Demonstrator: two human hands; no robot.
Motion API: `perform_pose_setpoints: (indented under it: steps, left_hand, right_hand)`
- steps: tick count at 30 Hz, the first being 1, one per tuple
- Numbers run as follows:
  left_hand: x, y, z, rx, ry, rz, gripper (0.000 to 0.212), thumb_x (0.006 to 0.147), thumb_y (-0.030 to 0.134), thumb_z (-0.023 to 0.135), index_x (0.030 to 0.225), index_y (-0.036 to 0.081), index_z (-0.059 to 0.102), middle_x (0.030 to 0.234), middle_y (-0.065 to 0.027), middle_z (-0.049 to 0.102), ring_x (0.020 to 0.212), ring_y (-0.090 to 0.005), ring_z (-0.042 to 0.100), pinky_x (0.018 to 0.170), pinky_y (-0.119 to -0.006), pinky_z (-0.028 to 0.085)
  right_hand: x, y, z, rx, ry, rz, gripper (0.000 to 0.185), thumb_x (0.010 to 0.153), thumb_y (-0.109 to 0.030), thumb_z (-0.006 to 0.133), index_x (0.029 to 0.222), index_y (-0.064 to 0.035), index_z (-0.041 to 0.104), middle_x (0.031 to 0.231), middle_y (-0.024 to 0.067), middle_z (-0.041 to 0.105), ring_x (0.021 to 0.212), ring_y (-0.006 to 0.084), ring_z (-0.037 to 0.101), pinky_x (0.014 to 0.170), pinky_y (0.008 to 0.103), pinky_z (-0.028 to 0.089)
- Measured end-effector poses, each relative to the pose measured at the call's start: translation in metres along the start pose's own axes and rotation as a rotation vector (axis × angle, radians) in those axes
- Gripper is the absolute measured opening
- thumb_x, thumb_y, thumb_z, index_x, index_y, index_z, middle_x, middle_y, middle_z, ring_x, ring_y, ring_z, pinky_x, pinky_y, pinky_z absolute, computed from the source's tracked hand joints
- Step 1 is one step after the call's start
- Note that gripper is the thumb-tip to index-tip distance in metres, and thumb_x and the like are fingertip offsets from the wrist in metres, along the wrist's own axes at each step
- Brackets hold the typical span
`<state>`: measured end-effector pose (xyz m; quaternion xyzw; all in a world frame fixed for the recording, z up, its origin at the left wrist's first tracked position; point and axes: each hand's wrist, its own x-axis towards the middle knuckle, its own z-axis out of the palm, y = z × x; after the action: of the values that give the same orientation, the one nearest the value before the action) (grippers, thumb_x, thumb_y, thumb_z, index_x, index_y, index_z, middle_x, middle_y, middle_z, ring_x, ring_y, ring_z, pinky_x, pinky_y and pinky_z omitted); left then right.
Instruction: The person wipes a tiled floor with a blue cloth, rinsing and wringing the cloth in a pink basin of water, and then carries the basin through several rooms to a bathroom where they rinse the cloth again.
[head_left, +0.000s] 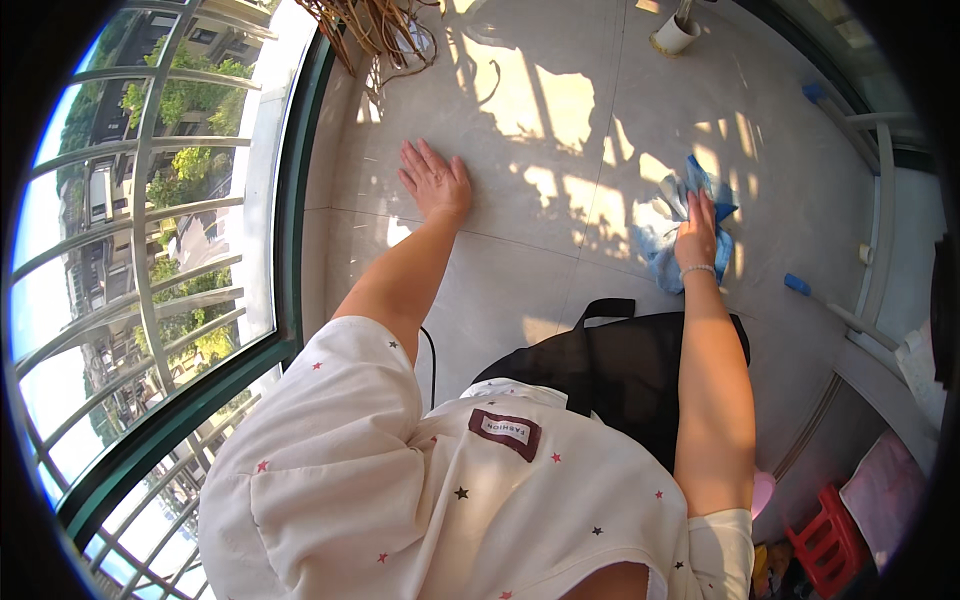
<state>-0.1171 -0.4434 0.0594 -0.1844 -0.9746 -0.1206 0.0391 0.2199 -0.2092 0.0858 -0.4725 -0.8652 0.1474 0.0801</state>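
Observation:
My left hand (435, 184) rests palm down on the grey tiled floor (525, 195), fingers spread, with nothing under it that I can see. Over to the right, my right hand (699, 229) lies on a crumpled blue and white cloth (660, 259), fingers close together and pressing it to the floor. Part of the cloth is hidden under that hand, and its darker blue corner (697, 171) sticks out beyond the fingertips. A beaded bracelet (699, 269) circles the right wrist. Sun patches and shadows fall between the two hands.
A green-framed window (294, 180) with metal bars runs along the left. Dry brown stems (367, 30) and a white pot (676, 36) stand ahead. Blue-capped rack legs (798, 284) reach in from the right, near a red plastic stool (829, 544). Black fabric (622, 360) lies below my right hand.

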Motion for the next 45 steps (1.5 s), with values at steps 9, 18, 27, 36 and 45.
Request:
perform_pose_setpoints:
  steps: [9,18,27,36,45]
  left_hand:
    - [-0.081,-0.126,-0.064,0.116,-0.186,0.225,0.065,0.086,0.034,0.047,0.139,0.0,0.03,0.148,-0.0174,0.025,0.138,-0.0355,0.017,0.108,-0.057,0.012]
    - [-0.062,-0.163,-0.032,0.425,-0.595,0.161,0.063,0.092,0.047,0.036,0.145,0.016,0.022,0.151,-0.0027,0.025,0.141,-0.023,0.016,0.111,-0.055,0.008]
    - [-0.061,-0.17,-0.048,0.039,-0.447,0.112,0.057,0.078,0.045,0.055,0.125,0.013,0.056,0.132,-0.013,0.05,0.134,-0.0368,0.029,0.108,-0.061,0.012]
    - [-0.066,-0.172,-0.063,-0.004,-0.204,0.216,0.057,0.08,0.037,0.058,0.134,0.021,0.048,0.145,-0.0081,0.036,0.137,-0.0341,0.024,0.103,-0.066,0.018]
    - [-0.065,-0.179,-0.063,-0.068,-0.181,0.236,0.052,0.082,0.035,0.056,0.132,0.022,0.05,0.143,-0.0052,0.039,0.135,-0.0336,0.028,0.103,-0.066,0.019]
  right_hand:
    - [-0.044,-0.237,0.022,0.41,-0.213,-0.667,0.055,0.076,0.01,0.045,0.128,-0.0078,0.05,0.139,0.011,0.043,0.132,0.0285,0.036,0.107,0.036,0.033]
    - [-0.032,-0.438,0.134,0.127,-0.74,-1.238,0.046,0.084,-0.02,0.048,0.13,-0.0254,0.049,0.146,-0.0063,0.034,0.139,0.0153,0.022,0.112,0.047,0.018]
    - [-0.018,-0.441,0.159,0.09,-0.567,-1.165,0.043,0.086,-0.024,0.046,0.128,-0.027,0.052,0.146,-0.0083,0.034,0.139,0.014,0.02,0.112,0.0435,0.018]
    - [0.105,-0.236,0.124,-0.376,-0.154,-0.221,0.055,0.091,-0.031,0.037,0.145,-0.0284,0.024,0.154,-0.0056,0.013,0.143,0.0225,0.01,0.111,0.053,0.009]
    - [0.061,-0.223,0.138,-0.259,-0.211,-0.019,0.059,0.091,-0.038,0.036,0.147,-0.0328,0.018,0.156,-0.0053,0.006,0.143,0.0295,-0.001,0.108,0.0597,0.002]
